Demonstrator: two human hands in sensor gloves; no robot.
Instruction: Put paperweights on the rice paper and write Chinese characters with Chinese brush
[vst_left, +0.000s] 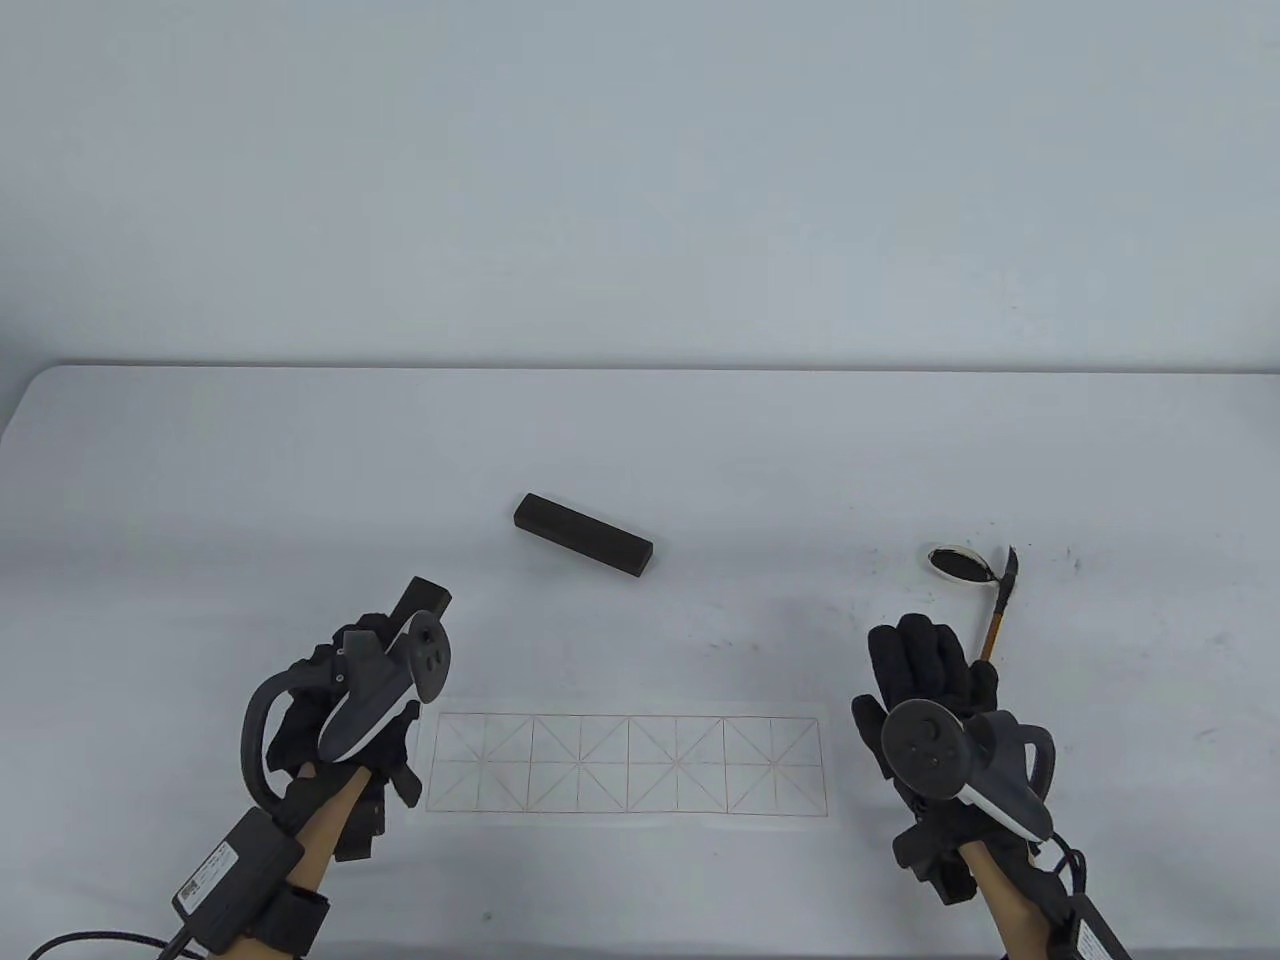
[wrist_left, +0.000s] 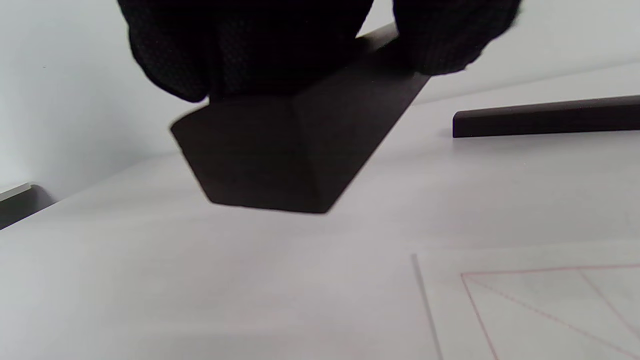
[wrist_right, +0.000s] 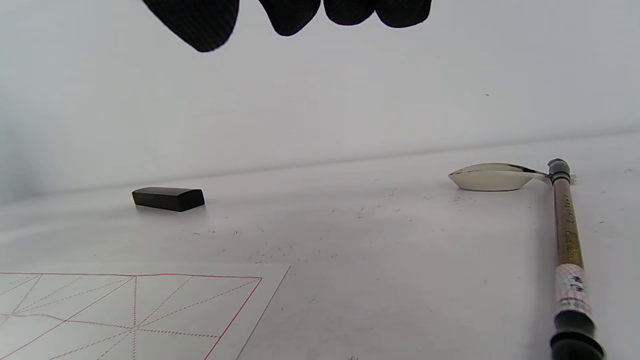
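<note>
Rice paper (vst_left: 627, 765) lies flat on the counter (vst_left: 640, 450), red grid blank, nothing resting on it: no weight set, no character written.

First paperweight (wrist_left: 280, 155): dark bar, held off the counter just beyond the paper's left end. Left hand (vst_left: 345, 700) has its fingers (wrist_left: 240, 50) curled over the bar's top; the wrist view shows the bar's end face clear of the surface and the paper's corner close below it.

Second paperweight (vst_left: 583, 535) lies untouched on the counter, well beyond the paper's far edge, roughly over its left half and skewed to it.

Brush (vst_left: 1000, 610) lies on the counter past the paper's right end, tip resting at the rim of a small ink dish (vst_left: 958, 562), still farther from the paper. Ink specks dot the counter around them.

Right hand (vst_left: 925, 680) hovers just off the paper's right end, fingers (wrist_right: 290, 15) straight to relaxed, holding nothing; the brush sits just beside it, untouched.

Judged progress: early. One weight is in hand, apparently heading for the left end. Left to do: set it, fetch and set the second, take the brush, ink it, write.
</note>
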